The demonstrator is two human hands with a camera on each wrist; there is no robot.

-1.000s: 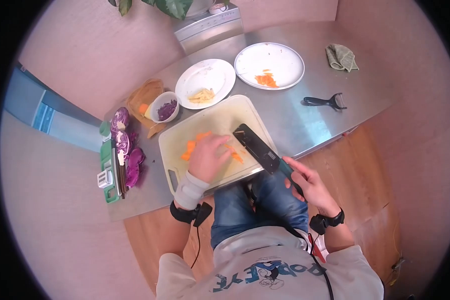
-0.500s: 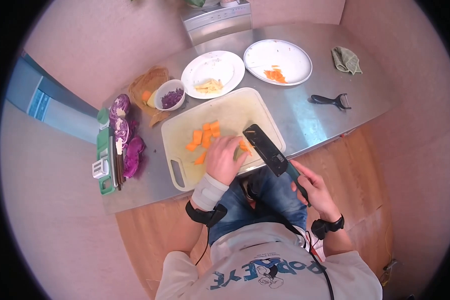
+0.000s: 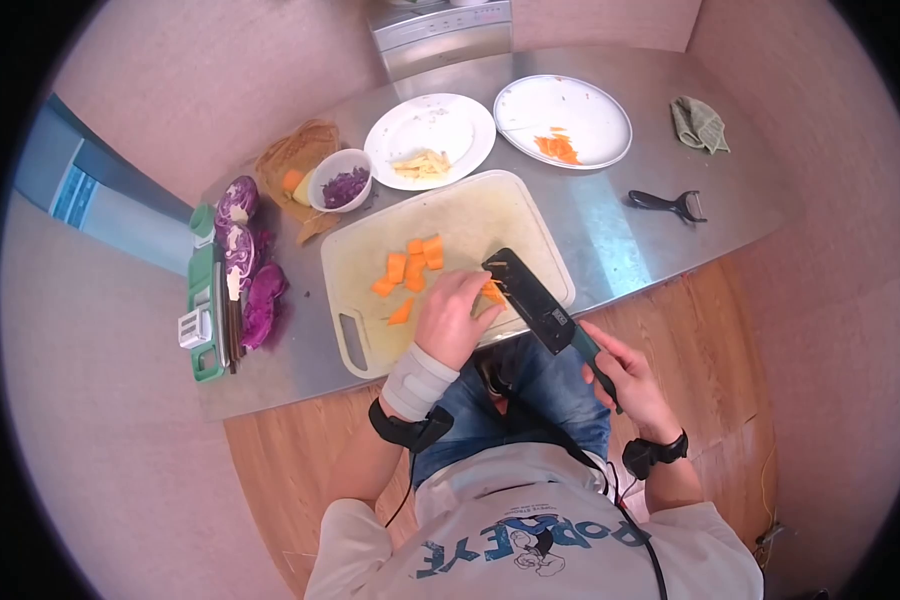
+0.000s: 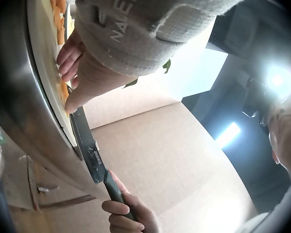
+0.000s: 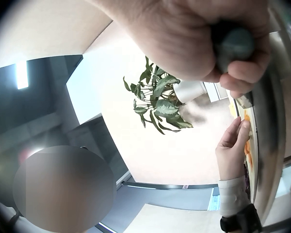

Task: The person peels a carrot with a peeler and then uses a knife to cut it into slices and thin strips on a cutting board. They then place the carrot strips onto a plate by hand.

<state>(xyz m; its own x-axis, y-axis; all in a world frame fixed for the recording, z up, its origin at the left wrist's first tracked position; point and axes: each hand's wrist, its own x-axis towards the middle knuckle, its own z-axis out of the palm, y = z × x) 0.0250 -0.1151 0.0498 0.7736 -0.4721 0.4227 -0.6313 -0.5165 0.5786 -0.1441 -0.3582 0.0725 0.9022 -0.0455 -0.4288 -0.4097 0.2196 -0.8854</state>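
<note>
On the cream cutting board [image 3: 470, 205], my left hand [image 3: 450, 322] curves its fingers and thumb round carrot strips [image 3: 493, 292], with the fingertips right at the blade. My right hand [image 3: 625, 385] grips the dark green handle of a black kitchen knife [image 3: 538, 308], whose broad blade lies over the board's right side, its tip pointing away. A thin pale sliver clings to the blade near the tip. Several carrot chunks [image 3: 413, 270] lie on the board to the left of my left hand. In the left wrist view, the left thumb [image 4: 73, 104] is beside the knife blade.
Behind the board are a plate of pale yellow strips [image 3: 422, 165], a plate of carrot strips [image 3: 558, 149] and a bowl of shredded purple cabbage [image 3: 344, 190]. Cabbage pieces [image 3: 262, 300] and a green grater [image 3: 206, 310] lie left. A peeler [image 3: 670, 205] and cloth [image 3: 699, 125] lie right.
My left hand has moved right, off the carrot chunks, to the strips at the blade, and its fingers have drawn in. The right hand keeps its grip on the knife.
</note>
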